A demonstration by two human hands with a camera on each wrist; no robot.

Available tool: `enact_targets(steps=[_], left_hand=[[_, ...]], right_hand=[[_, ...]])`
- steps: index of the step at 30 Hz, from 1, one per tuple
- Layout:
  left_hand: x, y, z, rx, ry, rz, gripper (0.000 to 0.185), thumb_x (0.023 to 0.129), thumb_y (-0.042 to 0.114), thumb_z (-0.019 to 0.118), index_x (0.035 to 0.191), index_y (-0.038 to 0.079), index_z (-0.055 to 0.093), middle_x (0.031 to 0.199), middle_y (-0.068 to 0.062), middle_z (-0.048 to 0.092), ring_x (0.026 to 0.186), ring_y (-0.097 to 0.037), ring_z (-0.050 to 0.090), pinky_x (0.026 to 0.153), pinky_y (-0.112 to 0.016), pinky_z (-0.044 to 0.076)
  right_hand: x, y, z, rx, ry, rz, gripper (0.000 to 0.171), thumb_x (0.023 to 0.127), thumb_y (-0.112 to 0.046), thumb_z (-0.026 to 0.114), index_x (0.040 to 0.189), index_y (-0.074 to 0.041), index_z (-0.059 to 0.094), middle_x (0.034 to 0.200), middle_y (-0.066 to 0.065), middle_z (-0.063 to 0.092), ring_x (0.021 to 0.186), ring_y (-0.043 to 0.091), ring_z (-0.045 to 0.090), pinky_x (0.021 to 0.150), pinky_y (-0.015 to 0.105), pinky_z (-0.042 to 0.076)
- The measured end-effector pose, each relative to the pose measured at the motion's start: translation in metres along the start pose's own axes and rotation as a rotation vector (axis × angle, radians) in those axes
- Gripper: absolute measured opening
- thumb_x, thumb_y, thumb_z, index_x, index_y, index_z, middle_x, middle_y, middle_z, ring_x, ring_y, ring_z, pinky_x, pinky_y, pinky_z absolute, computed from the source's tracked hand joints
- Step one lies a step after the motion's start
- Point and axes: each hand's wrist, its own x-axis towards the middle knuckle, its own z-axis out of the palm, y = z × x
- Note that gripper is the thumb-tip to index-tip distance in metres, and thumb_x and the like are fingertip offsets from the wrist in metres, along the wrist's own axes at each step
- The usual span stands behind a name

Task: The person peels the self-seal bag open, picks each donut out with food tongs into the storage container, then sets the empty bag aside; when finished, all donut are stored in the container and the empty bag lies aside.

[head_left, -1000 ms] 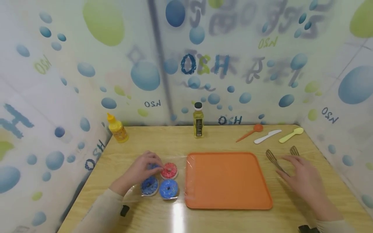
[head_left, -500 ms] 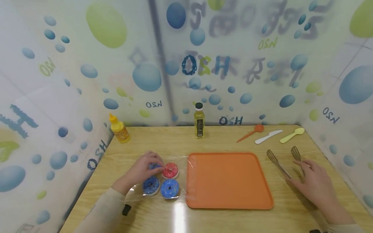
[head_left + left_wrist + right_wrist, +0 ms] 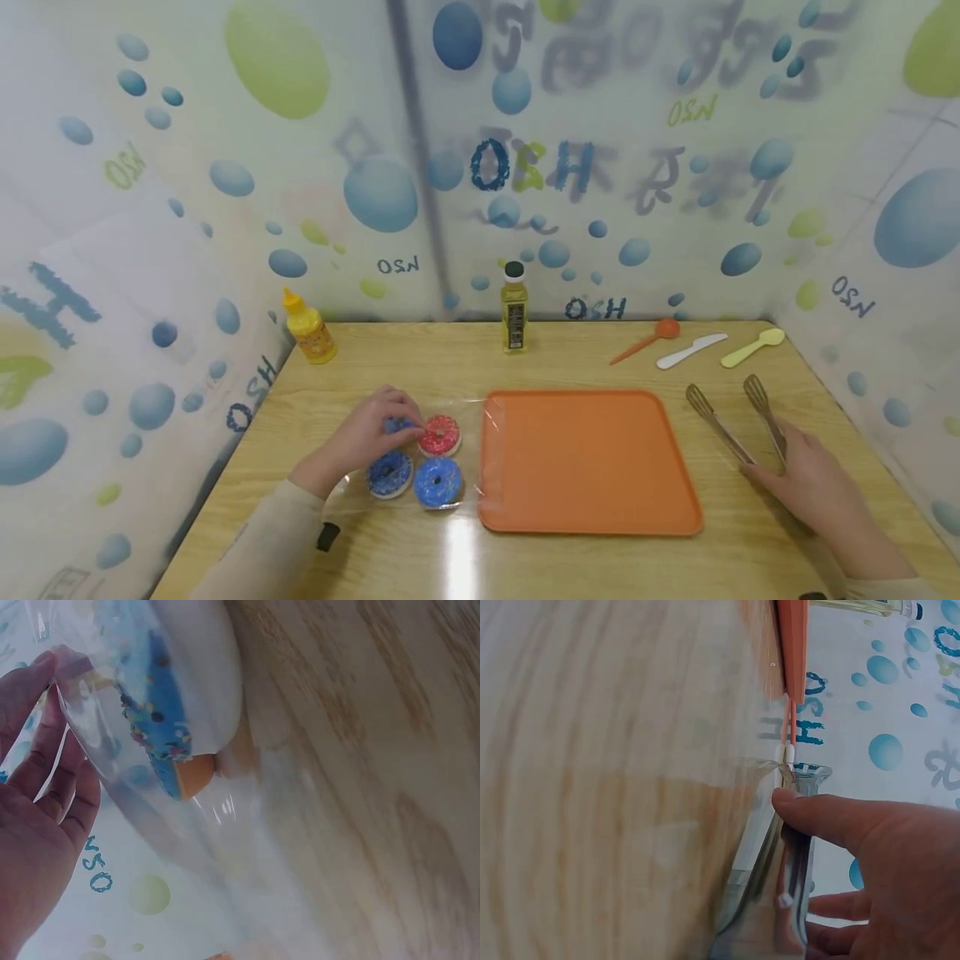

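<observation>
My left hand (image 3: pixel 375 429) pinches the edge of a clear plastic bag (image 3: pixel 135 802) between thumb and fingertips. Inside lie several doughnuts: a red-iced one (image 3: pixel 441 435), a bright blue one (image 3: pixel 438 483), a darker blue one (image 3: pixel 390 475), and another blue one partly covered by the hand. Up close in the left wrist view, a blue doughnut (image 3: pixel 161 697) shows coloured sprinkles. My right hand (image 3: pixel 813 487) grips metal tongs (image 3: pixel 799 855), thumb on one arm and fingers on the other side. Their slotted heads stand spread apart, pointing to the back of the table.
Beside the bag lies an orange tray (image 3: pixel 585 467), its left edge under the plastic. Behind stand a yellow squeeze bottle (image 3: pixel 311 337) and an oil bottle (image 3: pixel 515 312). An orange spoon (image 3: pixel 652 337), a white knife (image 3: pixel 692 352) and a yellow spoon (image 3: pixel 753 348) lie at the back right.
My right hand has shifted right and back along the tongs toward the handle end, showing more of both arms. My left hand stays at the bag.
</observation>
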Motion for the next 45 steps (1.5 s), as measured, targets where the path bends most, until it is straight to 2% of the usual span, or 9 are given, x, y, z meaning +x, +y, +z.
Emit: enact_targets(steps=[5, 13, 16, 19, 23, 30, 37, 45], left_hand=[[0.001, 0.003, 0.0, 0.009, 0.008, 0.015, 0.007, 0.09, 0.019, 0.082, 0.093, 0.025, 0.079, 0.098, 0.017, 0.069, 0.1, -0.009, 0.056, 0.089, -0.037, 0.052], [0.0, 0.006, -0.001, 0.012, -0.007, -0.014, 0.003, 0.092, 0.025, 0.08, 0.095, 0.024, 0.08, 0.1, 0.017, 0.068, 0.103, -0.009, 0.056, 0.091, -0.038, 0.052], [0.001, 0.005, 0.0, 0.008, -0.006, -0.003, 0.003, 0.092, 0.024, 0.08, 0.095, 0.025, 0.08, 0.1, 0.017, 0.069, 0.102, -0.01, 0.057, 0.09, -0.037, 0.052], [0.0, 0.004, -0.001, 0.008, 0.006, 0.001, 0.005, 0.091, 0.021, 0.081, 0.093, 0.026, 0.08, 0.099, 0.017, 0.069, 0.101, -0.01, 0.057, 0.089, -0.038, 0.052], [-0.001, 0.002, -0.002, 0.013, 0.014, -0.01, 0.002, 0.091, 0.024, 0.081, 0.092, 0.025, 0.08, 0.1, 0.017, 0.068, 0.102, -0.009, 0.056, 0.089, -0.037, 0.052], [0.0, 0.0, -0.002, 0.005, 0.004, -0.017, 0.003, 0.091, 0.026, 0.081, 0.092, 0.023, 0.08, 0.101, 0.016, 0.069, 0.103, -0.009, 0.057, 0.09, -0.038, 0.053], [0.002, 0.003, -0.004, -0.009, 0.019, 0.001, 0.008, 0.09, 0.021, 0.082, 0.09, 0.027, 0.079, 0.1, 0.014, 0.069, 0.102, -0.011, 0.058, 0.089, -0.039, 0.053], [0.001, 0.003, -0.005, -0.027, 0.01, -0.015, 0.004, 0.092, 0.024, 0.08, 0.092, 0.027, 0.078, 0.101, 0.015, 0.069, 0.104, -0.011, 0.058, 0.091, -0.039, 0.052]], right_hand=[[0.001, 0.004, 0.001, 0.016, -0.045, 0.005, 0.099, 0.094, -0.055, 0.07, 0.137, 0.028, 0.036, 0.125, 0.052, 0.047, 0.11, 0.066, 0.05, 0.088, 0.071, 0.046], [-0.001, -0.002, 0.002, 0.095, 0.055, -0.05, 0.078, 0.096, -0.04, 0.072, 0.138, 0.02, 0.045, 0.128, 0.048, 0.051, 0.112, 0.064, 0.052, 0.088, 0.072, 0.045], [-0.001, -0.01, 0.002, 0.108, 0.126, -0.115, 0.068, 0.094, -0.028, 0.077, 0.137, 0.017, 0.049, 0.126, 0.045, 0.056, 0.11, 0.062, 0.054, 0.086, 0.072, 0.045], [0.001, -0.023, 0.003, 0.089, 0.211, -0.225, 0.06, 0.088, -0.017, 0.082, 0.135, 0.011, 0.056, 0.121, 0.04, 0.062, 0.106, 0.059, 0.059, 0.083, 0.07, 0.047], [0.004, -0.046, 0.004, 0.102, 0.269, -0.316, 0.057, 0.083, -0.012, 0.086, 0.131, 0.004, 0.062, 0.116, 0.033, 0.067, 0.103, 0.053, 0.062, 0.081, 0.068, 0.049], [0.002, -0.083, 0.004, 0.132, 0.246, -0.377, 0.054, 0.084, -0.014, 0.086, 0.131, -0.003, 0.064, 0.118, 0.024, 0.069, 0.103, 0.043, 0.066, 0.081, 0.062, 0.053], [-0.001, -0.124, 0.01, 0.097, 0.187, -0.481, 0.044, 0.088, -0.02, 0.083, 0.128, -0.01, 0.069, 0.118, 0.008, 0.071, 0.094, 0.023, 0.07, 0.073, 0.041, 0.058], [0.003, -0.168, 0.027, 0.096, 0.107, -0.593, 0.044, 0.088, -0.026, 0.084, 0.129, -0.021, 0.07, 0.122, 0.001, 0.072, 0.108, 0.022, 0.07, 0.081, 0.043, 0.059]])
